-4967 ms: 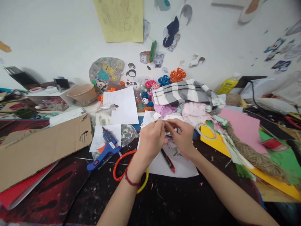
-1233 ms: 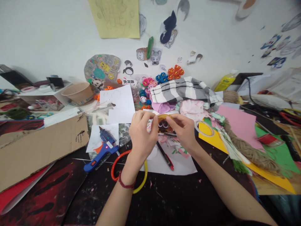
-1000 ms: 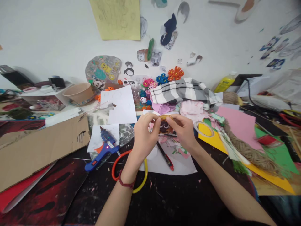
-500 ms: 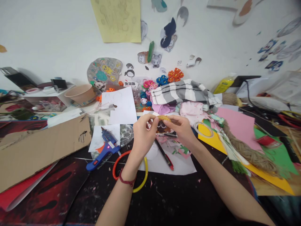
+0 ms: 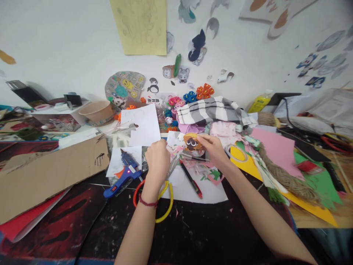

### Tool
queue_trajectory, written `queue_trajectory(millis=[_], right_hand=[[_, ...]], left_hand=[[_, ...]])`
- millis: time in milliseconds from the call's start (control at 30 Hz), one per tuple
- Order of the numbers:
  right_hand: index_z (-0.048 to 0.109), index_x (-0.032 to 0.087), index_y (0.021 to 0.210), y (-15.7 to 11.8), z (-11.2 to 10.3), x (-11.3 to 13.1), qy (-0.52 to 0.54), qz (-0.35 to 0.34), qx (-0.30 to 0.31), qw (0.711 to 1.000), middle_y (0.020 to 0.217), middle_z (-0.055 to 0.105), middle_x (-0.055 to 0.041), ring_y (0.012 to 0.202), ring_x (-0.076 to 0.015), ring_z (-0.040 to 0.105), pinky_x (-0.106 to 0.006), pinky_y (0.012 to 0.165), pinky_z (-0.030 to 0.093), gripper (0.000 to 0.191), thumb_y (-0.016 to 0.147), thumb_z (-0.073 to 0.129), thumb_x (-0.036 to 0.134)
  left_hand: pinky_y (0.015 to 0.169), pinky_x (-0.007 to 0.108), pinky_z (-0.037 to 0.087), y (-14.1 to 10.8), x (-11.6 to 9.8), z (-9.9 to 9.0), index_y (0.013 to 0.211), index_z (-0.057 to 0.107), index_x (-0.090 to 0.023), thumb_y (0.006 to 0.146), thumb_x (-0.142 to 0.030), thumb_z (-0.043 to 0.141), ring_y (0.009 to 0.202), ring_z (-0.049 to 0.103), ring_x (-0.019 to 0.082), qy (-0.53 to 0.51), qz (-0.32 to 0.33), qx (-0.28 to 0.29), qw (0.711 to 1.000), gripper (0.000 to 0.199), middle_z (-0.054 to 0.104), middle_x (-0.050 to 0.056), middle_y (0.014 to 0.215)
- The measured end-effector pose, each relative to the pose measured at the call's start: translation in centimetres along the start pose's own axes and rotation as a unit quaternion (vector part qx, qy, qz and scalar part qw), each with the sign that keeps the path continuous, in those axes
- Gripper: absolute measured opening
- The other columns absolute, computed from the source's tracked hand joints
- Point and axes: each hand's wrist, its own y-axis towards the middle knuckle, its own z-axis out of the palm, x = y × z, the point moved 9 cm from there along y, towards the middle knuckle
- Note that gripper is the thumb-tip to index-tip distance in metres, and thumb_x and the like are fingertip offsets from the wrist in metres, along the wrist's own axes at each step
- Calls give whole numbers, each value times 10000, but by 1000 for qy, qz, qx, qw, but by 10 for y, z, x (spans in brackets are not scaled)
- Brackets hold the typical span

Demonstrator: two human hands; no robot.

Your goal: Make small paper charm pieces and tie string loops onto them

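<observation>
"Brown wide-eyed cutout [image 5: 192, 142]: where's that?"
"Pinched by the right hand [image 5: 214, 150], above the paper scraps [image 5: 214, 174]"
"And the left hand [image 5: 157, 162]?"
"Curled inward; can't tell whether it grips anything"

Orange-brown cartoon cutout [image 5: 190, 143], big-eyed, hand-held

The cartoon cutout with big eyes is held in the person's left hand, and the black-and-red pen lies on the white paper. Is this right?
Not entirely: the head view shows the cartoon cutout held in the right hand. The pen does lie on the white paper.
</observation>
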Motion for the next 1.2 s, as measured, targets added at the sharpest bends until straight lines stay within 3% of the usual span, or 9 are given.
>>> queue_trajectory(millis=[233,433,567,733,1033,1200], right_hand=[[746,167,888,2,-1,2,-1,2,17,1000,784,702,-37,575,-117,575,-223,454,446,362,774,692,506],[741,162,943,4,-4,2,-11,-10,22,1000,828,716,-51,559,-119,580,-224,440,448,398,787,674,522],[745,168,1001,2,4,9,-14,-28,57,998,870,732,-69,639,-148,623,-238,496,480,395,809,668,506],[746,159,1001,-6,14,25,-14,-60,73,995,909,744,-76,728,-169,650,-275,621,522,391,827,657,498],[748,162,892,-22,2,42,-27,-82,60,994,699,702,-37,557,-140,586,-265,535,488,366,705,780,475],[745,166,845,-30,0,38,-20,-88,34,995,671,688,-32,537,-139,578,-274,526,486,384,672,788,506]], left_hand=[[717,351,462,-3,-2,12,928,662,-131,761,20,438,900,627,295,-11,41,7,999,318,667,173,908],[866,439,449,4,3,-5,1102,623,-123,815,-15,436,1042,560,312,-88,47,-39,994,359,627,194,1082],[846,343,484,10,-16,-9,1102,642,-173,916,-193,502,900,628,205,-197,101,-18,975,234,684,101,1061],[698,264,486,11,-42,-5,943,715,-178,863,-251,626,693,622,147,-302,156,35,940,140,738,38,853],[677,247,466,11,-34,-15,852,719,-145,844,-291,640,698,613,150,-379,164,40,910,166,732,39,812],[726,261,481,-1,-25,-24,944,712,-180,879,-252,582,756,637,158,-386,135,14,913,162,744,53,968]])
